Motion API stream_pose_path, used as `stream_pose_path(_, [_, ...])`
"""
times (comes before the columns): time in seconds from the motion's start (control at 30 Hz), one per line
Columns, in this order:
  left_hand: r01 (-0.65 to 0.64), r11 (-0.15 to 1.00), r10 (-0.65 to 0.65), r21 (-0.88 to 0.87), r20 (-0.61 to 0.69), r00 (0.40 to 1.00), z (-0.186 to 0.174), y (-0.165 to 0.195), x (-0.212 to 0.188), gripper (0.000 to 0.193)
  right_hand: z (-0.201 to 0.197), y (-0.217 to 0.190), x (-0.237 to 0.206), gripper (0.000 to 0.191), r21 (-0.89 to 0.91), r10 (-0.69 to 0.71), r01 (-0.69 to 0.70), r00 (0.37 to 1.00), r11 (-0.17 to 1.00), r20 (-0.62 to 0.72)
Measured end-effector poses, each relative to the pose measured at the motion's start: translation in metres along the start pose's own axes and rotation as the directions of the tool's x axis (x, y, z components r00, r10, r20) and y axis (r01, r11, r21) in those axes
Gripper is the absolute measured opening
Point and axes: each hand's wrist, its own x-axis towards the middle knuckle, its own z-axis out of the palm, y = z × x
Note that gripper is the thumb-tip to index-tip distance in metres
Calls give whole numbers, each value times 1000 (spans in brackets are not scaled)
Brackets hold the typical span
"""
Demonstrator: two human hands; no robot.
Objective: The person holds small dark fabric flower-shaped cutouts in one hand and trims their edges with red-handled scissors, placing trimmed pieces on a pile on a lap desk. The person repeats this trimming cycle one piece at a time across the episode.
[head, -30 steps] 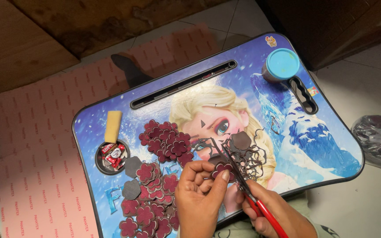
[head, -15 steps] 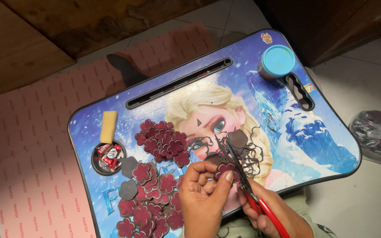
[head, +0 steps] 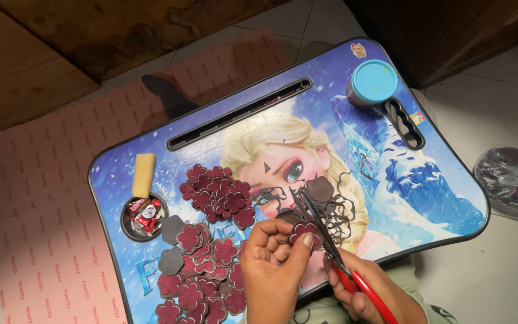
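One lap tray with a cartoon print carries two heaps of dark red flower cutouts. The left hand pinches one flower piece over the tray's near edge. The right hand grips red-handled scissors, blades seemingly closing on it.

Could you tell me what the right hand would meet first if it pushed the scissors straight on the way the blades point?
The right hand aims the scissors up and left. Past the flower piece in the left hand, the tips would probably meet the dark curled offcuts first; depth is unclear.
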Motion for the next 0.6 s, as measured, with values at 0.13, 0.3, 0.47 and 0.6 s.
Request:
stream_pose_path(0.13, [17, 1000, -17, 24, -6, 1000, 1, -2, 0, 25, -3, 2, -3, 108, 66, -50, 46, 997, 997, 59])
stream_pose_path(0.3, [25, 993, -25, 115, 2, 1000, 2, -4, 0, 27, -6, 2, -8, 102, 192, -55, 29, 990, 981, 133])
stream_pose_path(0.47, [65, 989, -67, 130, 18, 998, 5, -3, 0, 26, -10, 5, -10, 100, 228, -92, 56, 984, 972, 153])
stream_pose_path(0.6, [68, 986, -71, 151, 15, 997, 5, -3, 1, 27, -12, 10, -10, 99, 225, -96, 64, 986, 972, 134])
